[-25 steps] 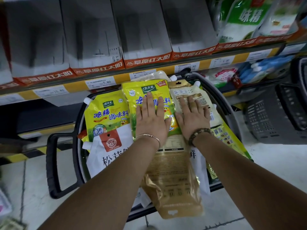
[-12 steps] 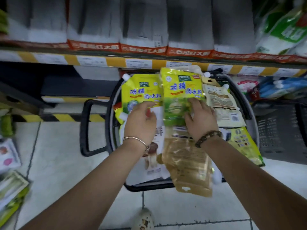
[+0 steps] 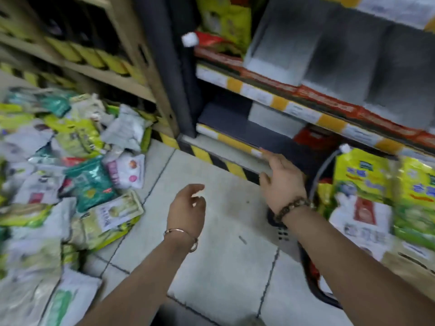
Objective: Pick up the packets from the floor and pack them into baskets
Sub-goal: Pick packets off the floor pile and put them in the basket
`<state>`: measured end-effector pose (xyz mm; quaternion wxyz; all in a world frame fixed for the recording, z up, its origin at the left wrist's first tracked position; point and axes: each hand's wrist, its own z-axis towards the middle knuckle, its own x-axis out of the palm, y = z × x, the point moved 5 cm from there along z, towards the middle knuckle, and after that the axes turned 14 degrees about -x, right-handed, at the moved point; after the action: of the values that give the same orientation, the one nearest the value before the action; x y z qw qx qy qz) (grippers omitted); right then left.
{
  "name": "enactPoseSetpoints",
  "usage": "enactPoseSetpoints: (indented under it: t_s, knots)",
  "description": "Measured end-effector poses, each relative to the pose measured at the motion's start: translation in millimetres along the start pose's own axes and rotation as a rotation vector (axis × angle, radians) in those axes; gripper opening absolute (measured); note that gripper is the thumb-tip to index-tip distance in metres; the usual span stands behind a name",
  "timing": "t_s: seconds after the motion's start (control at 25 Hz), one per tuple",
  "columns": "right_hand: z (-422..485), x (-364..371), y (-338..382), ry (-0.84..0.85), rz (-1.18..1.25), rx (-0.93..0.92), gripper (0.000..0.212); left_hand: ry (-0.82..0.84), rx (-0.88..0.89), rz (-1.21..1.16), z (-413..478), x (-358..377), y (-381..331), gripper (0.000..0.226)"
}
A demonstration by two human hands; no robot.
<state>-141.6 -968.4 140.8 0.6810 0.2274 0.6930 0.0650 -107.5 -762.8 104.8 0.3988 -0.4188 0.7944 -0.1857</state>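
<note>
Foil and plastic, soft and crinkly: the packets (image 3: 77, 165) lie heaped on the floor (image 3: 219, 255) to your left, well apart from the basket (image 3: 310, 283) at your right, which holds yellow-green pouches (image 3: 362, 175). Your left hand (image 3: 187, 208) hangs over bare tile, its grip loose, half-curled and empty. Your right hand (image 3: 282, 182) is spread flat near the basket's corner, holding nothing. Expect the packets to be light, slippery and floppy. The pale green packet (image 3: 110, 212) lies nearest: take it across its middle or by a sealed edge, not a corner, or it may sag and slip.
</note>
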Motion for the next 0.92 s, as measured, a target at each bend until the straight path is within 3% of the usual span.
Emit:
enactPoseSetpoints:
  t_s: [0.16, 0.48, 0.68, 0.92]
  knots:
    - [49.8, 68.2, 113.6, 0.165, -0.012, -0.142, 0.044, -0.136, -0.191, -0.014, 51.9, -107.0, 74.6, 0.03]
    - [91.4, 212.8, 275.7, 0.407, -0.011, -0.289, 0.042, -0.22, -0.463, -0.082, 120.2, -242.9, 218.6, 0.033]
    - [102.1, 302.2, 324.0, 0.58, -0.08, -0.394, 0.044, -0.165, -0.518, -0.089, 153.9, -263.9, 288.6, 0.034]
    - [118.1, 407.1, 328.8, 0.732, -0.182, -0.485, 0.048, -0.142, -0.581, -0.118, 202.8, -238.6, 358.1, 0.037]
